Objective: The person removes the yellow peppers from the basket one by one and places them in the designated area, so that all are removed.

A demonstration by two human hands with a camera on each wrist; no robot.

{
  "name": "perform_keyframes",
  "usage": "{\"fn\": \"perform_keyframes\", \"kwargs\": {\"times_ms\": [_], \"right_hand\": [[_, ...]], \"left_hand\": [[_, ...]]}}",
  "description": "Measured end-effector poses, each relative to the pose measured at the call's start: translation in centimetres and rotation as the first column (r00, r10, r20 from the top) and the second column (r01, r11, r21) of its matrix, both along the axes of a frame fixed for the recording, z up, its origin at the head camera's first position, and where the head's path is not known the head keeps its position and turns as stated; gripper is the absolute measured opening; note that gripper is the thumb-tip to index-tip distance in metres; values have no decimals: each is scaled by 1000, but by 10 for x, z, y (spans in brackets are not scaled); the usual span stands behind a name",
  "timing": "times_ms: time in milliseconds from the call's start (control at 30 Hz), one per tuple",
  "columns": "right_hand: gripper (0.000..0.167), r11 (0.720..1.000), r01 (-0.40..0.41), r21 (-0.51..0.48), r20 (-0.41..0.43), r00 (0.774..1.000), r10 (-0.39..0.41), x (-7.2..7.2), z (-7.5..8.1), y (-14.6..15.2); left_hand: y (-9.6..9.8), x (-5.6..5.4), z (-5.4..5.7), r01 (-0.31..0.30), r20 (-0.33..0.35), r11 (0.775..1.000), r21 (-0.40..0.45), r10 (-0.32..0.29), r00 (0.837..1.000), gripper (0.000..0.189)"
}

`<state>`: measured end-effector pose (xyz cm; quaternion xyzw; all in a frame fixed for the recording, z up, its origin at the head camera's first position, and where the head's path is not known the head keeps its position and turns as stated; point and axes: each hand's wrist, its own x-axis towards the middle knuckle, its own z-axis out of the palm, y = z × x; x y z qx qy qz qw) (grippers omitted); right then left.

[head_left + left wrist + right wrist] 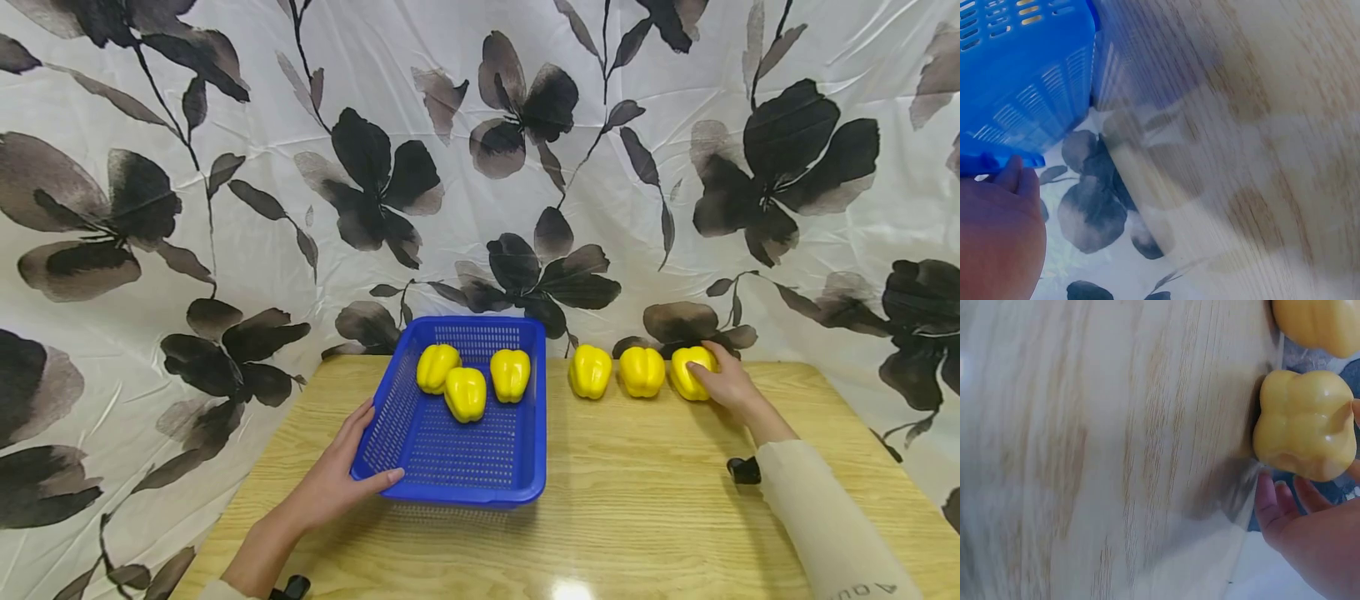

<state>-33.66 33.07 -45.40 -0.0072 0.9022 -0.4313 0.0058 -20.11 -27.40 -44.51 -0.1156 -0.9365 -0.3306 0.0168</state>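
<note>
Holding the blue basket (pixel 480 497) by its near left corner with the left hand (pixel 341 467), with the thumb over the rim and the fingers along the outside of the left wall. Maybe holding on there to stop the basket from sliding. Holding a yellow pepper (pixel 684 383) far to the right of the basket with the right hand (pixel 729 385), with the thumb on the near side and a finger over the back. Maybe pinching from two sides to stop such a round, shiny thing from rolling away. Cannot tell how hard.

Inside the basket, toward its far end: a left pepper (pixel 438 369), a middle pepper (pixel 465 395) close up to it, and a lone pepper (pixel 511 376) near the right wall. On the wooden table (pixel 645 483), to the right of the basket: a first pepper (pixel 590 372), then a second pepper (pixel 642 372), then the held one, farthest from the basket. Maybe lined up to be easy to reach. Behind the basket, a flowery cloth (pixel 480 208).

As for the fingers: narrow on the basket rim at the left hand; only about as wide as the yellow pepper at the right hand, with more fingers bent just beside its bumpy end. Cannot tell about the yellow pepper touching the table or hanging just over it
</note>
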Motion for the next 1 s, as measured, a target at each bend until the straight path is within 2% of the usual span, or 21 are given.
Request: {"fn": "perform_keyframes", "kwargs": {"times_ms": [200, 533, 800, 1000], "right_hand": [[74, 999, -25, 42, -15, 1000, 26, 8, 7, 5], [73, 993, -57, 101, 7, 998, 57, 26, 19, 10], [67, 989, -57, 137, -54, 996, 65, 37, 30, 3], [64, 987, -68, 145, -121, 989, 86, 42, 40, -13]], "left_hand": [[0, 0, 0, 6, -10, 1000, 4, -6, 1000, 106], [0, -1, -2, 14, -25, 1000, 9, -14, 1000, 105], [-1, -1, -2, 15, -29, 1000, 9, -15, 999, 105], [-1, -1, -3, 18, -28, 1000, 24, -17, 999, 105]]}}
